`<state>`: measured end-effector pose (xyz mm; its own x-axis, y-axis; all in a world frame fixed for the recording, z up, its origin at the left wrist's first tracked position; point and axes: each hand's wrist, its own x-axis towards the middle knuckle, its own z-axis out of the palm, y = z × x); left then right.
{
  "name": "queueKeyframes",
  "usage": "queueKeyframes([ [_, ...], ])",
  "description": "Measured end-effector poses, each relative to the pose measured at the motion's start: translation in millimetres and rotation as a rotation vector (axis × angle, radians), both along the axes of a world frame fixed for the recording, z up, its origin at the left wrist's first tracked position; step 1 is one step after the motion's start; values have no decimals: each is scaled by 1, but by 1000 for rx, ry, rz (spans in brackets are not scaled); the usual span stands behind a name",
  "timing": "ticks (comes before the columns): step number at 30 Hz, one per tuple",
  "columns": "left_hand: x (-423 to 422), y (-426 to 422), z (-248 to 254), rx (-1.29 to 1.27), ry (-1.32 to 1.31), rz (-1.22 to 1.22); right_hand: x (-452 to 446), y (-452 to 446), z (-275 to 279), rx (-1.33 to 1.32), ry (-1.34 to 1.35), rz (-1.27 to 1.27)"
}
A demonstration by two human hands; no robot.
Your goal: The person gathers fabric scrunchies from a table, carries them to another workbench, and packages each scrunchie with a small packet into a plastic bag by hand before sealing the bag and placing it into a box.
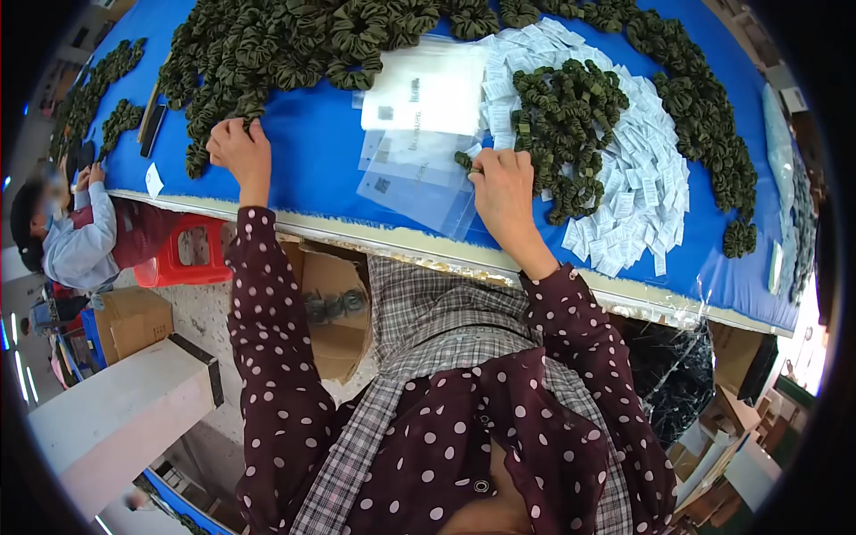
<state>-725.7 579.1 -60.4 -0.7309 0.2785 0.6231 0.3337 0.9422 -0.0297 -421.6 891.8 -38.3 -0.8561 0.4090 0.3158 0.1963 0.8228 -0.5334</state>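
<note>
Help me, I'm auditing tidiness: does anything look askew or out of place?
The clear, flat, printed plastic bags near the bare right hand lie askew, fanned at differing angles rather than squared up. The blue table covering has a ragged, seemingly frayed near edge. Nothing else clearly stands out.

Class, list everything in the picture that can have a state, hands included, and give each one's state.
Left hand: fingers bent, at the large pile's edge
Right hand: fingers curled, at a green scrunchie; grip unclear
Large scrunchie pile: loosely heaped
Small scrunchie pile: heaped on labels
White labels: loose, spread out
Printed bags: flat, overlapping
Blue cloth: spread over the table
Plaid apron: worn
</note>
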Motion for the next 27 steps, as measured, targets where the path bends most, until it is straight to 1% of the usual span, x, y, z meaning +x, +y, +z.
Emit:
queueKeyframes([
  [3, 55, 27, 34, 341, 88, -242, 7, -1, -5, 27, 94, -26],
  [5, 109, 53, 56, 938, -321, -436, 12, 1, -7, 17, 137, -35],
  [8, 169, 81, 67, 1233, -715, -533, 20, 7, -6, -22, 197, -44],
  [14, 228, 124, 40, 1669, -1104, -615, 25, 14, 18, 61, 400, -3],
  [15, 234, 128, 39, 1728, -1184, -619, 30, 11, 30, -243, 388, 27],
  [16, 240, 132, 41, 1729, -1178, -620, 35, 8, 44, -544, 371, 58],
  [18, 254, 140, 50, 1784, -1318, -685, 44, 3, 65, -1145, 314, 115],
  [20, 270, 149, 61, 1832, -1351, -696, 44, -8, 71, -1219, 209, 227],
  [21, 279, 152, 67, 1881, -1380, -704, 44, -9, 69, -1219, 210, 227],
  [23, 290, 153, 72, 1954, -1419, -708, 45, -13, 57, -874, -30, 163],
  [24, 294, 152, 72, 1979, -1430, -706, 46, -16, 52, -878, -33, 168],
  [27, 303, 145, 57, 1827, -1375, -719, 56, -25, 35, -369, 140, 138],
])
